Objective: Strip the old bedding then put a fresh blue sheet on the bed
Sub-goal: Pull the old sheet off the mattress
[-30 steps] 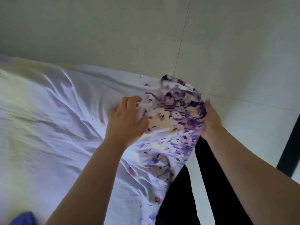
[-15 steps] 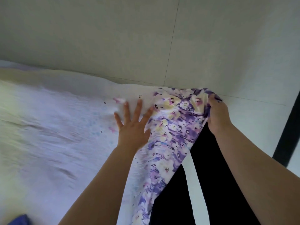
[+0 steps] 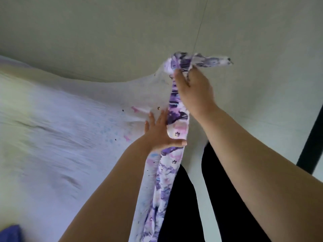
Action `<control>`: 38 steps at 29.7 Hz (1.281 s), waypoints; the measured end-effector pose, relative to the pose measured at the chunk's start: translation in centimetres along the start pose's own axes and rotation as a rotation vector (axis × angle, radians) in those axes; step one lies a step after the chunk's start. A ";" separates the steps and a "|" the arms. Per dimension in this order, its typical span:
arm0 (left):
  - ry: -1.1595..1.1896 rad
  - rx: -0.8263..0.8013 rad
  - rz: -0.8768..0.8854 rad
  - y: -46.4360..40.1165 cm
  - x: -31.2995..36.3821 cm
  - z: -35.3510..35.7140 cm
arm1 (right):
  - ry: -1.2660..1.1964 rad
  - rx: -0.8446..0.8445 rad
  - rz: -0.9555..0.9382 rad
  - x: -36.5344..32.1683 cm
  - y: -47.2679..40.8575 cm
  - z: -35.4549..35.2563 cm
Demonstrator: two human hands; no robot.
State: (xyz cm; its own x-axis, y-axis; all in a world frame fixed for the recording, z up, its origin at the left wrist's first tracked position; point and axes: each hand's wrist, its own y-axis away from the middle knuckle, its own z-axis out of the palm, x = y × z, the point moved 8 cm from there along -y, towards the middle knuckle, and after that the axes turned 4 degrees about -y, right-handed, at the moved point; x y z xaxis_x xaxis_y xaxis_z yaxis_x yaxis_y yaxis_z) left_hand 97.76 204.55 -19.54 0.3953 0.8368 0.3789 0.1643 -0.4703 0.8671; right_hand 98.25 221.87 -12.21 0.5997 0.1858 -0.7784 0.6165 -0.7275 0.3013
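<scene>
Purple floral cotton sheet [image 3: 176, 135]: your right hand [image 3: 193, 88] pinches its lifted corner at one o'clock; your left hand [image 3: 160, 135] presses it flat, fingers spread, on the bed [image 3: 52, 137].

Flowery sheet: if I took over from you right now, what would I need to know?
Right hand grips the flowery sheet's corner, lifted above the bed's edge.
Left hand presses flat on the sheet near that edge, fingers straight.
Done: this corner is pulled up; the white underside shows.
Left: the sheet mostly covers the bed, so finish stripping it. Then spread the fresh one; some blue fabric shows at the bottom left, possibly it.
</scene>
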 end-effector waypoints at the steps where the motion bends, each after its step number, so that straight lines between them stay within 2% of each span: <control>1: 0.188 0.002 0.022 0.2 0.8 -0.3 | 0.017 -0.127 -0.111 -2.5 0.8 2.4; 2: 0.286 0.015 0.024 0.4 1.2 -0.5 | -0.004 -0.244 -0.204 -4.7 1.8 4.5; 4: 0.574 0.257 -0.172 1.2 -0.5 -2.1 | -0.113 -0.359 -0.296 -6.7 3.6 7.1; 5: 0.749 0.378 -0.165 1.7 -1.3 -2.8 | -0.205 -0.328 -0.251 -6.1 3.9 7.6; 7: 1.161 0.580 -0.176 2.9 -3.5 -3.6 | -0.391 -0.135 0.012 -2.0 4.1 7.3; 8: 1.213 0.622 -0.196 3.3 -4.4 -3.7 | -0.452 -0.066 0.174 0.7 4.5 7.3; 9: 1.209 0.639 -0.207 3.7 -4.7 -3.9 | -0.492 -0.076 0.316 2.9 5.1 7.8; 11: 1.131 0.693 -0.248 4.3 -5.1 -4.5 | -0.513 -0.248 0.466 5.5 6.7 9.8; 13: 1.044 0.767 -0.226 5.4 -4.8 -6.0 | -0.518 -0.356 0.517 6.9 7.9 11.3; 16: 0.970 0.856 -0.180 7.6 -5.0 -8.0 | -0.497 -0.426 0.573 7.9 8.5 13.2; 20: 0.976 0.971 -0.152 11.0 -6.9 -9.9 | -0.519 -0.434 0.645 8.2 7.7 15.4; 22: 0.978 1.138 -0.141 13.6 -8.5 -11.0 | -0.471 -0.380 0.623 8.3 7.1 16.1; 25: 0.835 1.566 -0.076 20.0 -12.5 -13.4 | -0.176 -0.343 0.602 9.2 6.5 16.6; 27: 0.714 1.905 -0.164 25.2 -17.9 -13.9 | 0.035 -0.296 0.663 9.2 6.4 16.2; 28: 0.658 2.004 -0.255 27.3 -20.8 -13.8 | 0.174 -0.246 0.660 8.1 6.5 15.4; 29: 0.590 2.023 -0.335 28.8 -23.0 -13.7 | 0.319 -0.186 0.568 6.6 6.3 15.0; 30: 0.480 1.957 -0.419 29.5 -24.2 -13.7 | 0.405 -0.118 0.380 3.8 6.0 14.8; 31: 0.362 1.810 -0.470 29.3 -24.6 -13.7 | 0.413 -0.102 0.165 0.7 6.1 15.7; 32: 0.297 1.624 -0.453 28.4 -24.3 -13.4 | 0.343 -0.161 0.001 -2.5 6.9 17.3; 33: 0.319 1.444 -0.381 27.3 -23.6 -13.0 | 0.229 -0.273 -0.061 -4.8 8.0 19.3; 35: 0.608 1.189 -0.291 25.6 -21.9 -11.6 | 0.129 -0.506 0.036 -8.0 10.4 22.4; 37: 1.060 1.033 -0.233 24.9 -20.7 -10.4 | 0.064 -0.578 0.299 -8.9 11.6 23.5; 38: 1.255 1.004 -0.200 25.6 -20.4 -10.3 | 0.028 -0.561 0.412 -9.8 12.1 23.2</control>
State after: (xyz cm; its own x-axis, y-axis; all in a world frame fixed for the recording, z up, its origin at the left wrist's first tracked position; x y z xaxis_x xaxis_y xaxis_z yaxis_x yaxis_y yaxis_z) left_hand 84.59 178.31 -1.78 -0.5692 0.3575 0.7404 0.8124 0.1058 0.5735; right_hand 87.98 195.96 -13.75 0.8497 -0.0094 -0.5272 0.5017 -0.2930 0.8139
